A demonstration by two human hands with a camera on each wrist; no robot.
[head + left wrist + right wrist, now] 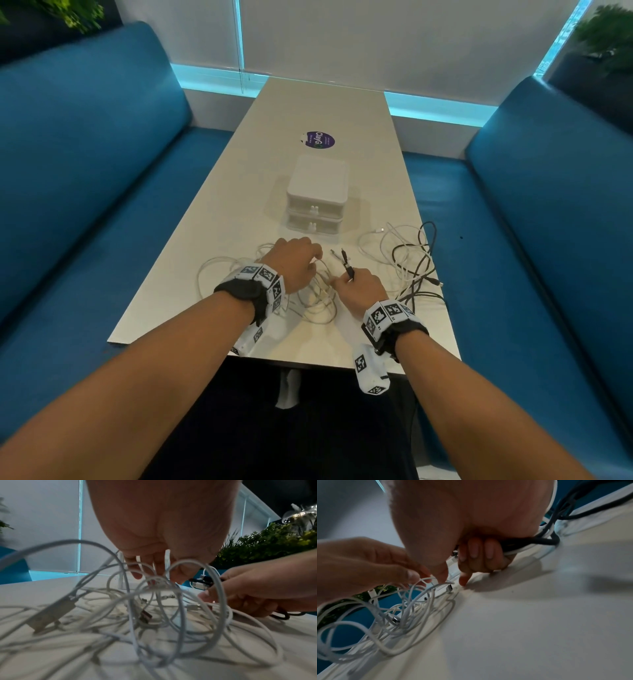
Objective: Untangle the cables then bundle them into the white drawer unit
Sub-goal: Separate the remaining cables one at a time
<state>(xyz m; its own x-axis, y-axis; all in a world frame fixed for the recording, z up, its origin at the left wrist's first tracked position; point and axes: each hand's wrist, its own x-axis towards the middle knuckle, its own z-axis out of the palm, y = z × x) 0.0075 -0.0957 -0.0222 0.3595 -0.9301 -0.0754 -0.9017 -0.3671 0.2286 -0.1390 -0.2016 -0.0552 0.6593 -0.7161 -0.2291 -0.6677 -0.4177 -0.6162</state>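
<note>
At the near end of a pale table [239, 192]: left hand [295, 265], fingertips [137, 575] drawn together, pinching a strand of white cable [317, 298] lifted out of a loose tangle lying beneath and to the left of the wrist. Just beside it, right hand [359, 289], fingers [477, 555] curled tight around a bunch of cable ends, dark plugs [346, 262] sticking up past the knuckles, index finger pointing down to the tabletop. Trailing to the right, black cables [416, 260] mixed with more white loops near the table edge. Beyond both hands, close to the tangle, white drawer unit [317, 192], two stacked drawers, both closed. Farther back, round purple sticker [320, 139]. Blue benches [85, 154] on either side.
</note>
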